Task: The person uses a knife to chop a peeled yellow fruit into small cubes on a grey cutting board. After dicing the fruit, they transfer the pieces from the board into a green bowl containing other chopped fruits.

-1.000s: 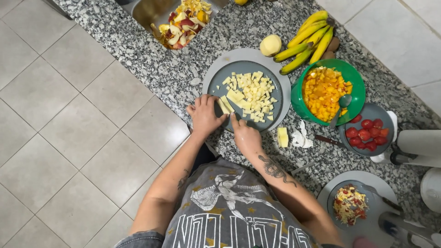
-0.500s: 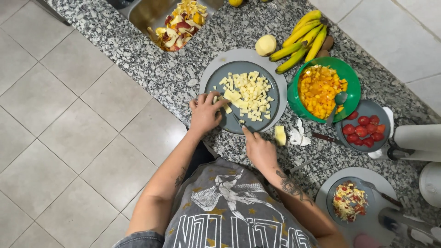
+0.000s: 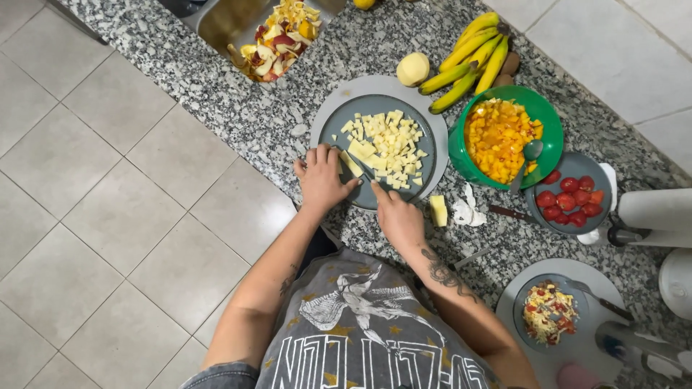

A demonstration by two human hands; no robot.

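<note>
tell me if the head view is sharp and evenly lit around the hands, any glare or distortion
Head view: light is even and soft, no harsh glare on the granite counter; left hand, right hand and grey plate are sharp; only faint shadows under the hands; wide-angle stretch toward the frame edges.

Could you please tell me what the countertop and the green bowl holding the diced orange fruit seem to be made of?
Countertop: likely polished granite, given its grey, black and white speckle. Green bowl: probably plastic, judging by its uniform bright colour and smooth, slightly glossy rim.
</note>
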